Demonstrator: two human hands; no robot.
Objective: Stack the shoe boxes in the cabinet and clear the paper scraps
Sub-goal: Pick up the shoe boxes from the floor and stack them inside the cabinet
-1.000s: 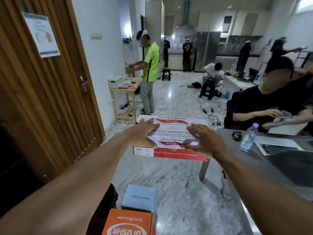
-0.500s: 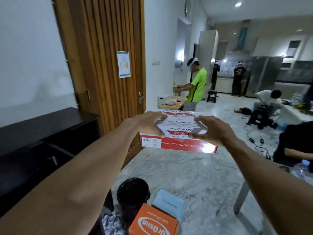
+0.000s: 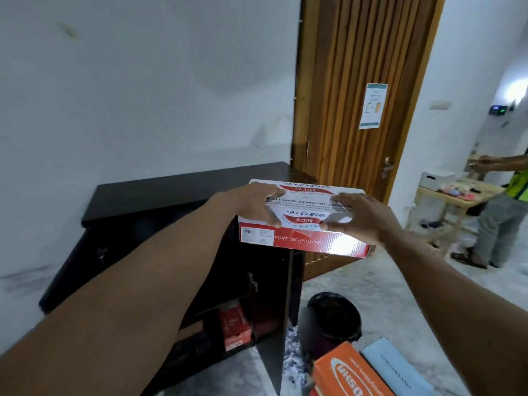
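Four shoe boxes: held red-white box (image 3: 305,218), orange box (image 3: 350,372), blue box (image 3: 397,370), red box (image 3: 235,327) in cabinet (image 3: 171,190); one bin (image 3: 334,318).

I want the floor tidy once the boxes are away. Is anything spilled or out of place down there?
Yes. Shredded paper scraps lie spilled on the floor between the open cabinet door and the black bin, outside the bin. An orange shoe box also sits unstacked nearby.

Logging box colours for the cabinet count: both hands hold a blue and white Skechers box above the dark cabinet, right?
Not blue: the head view shows the Skechers box is red and white, held by the left hand and right hand above the dark cabinet.
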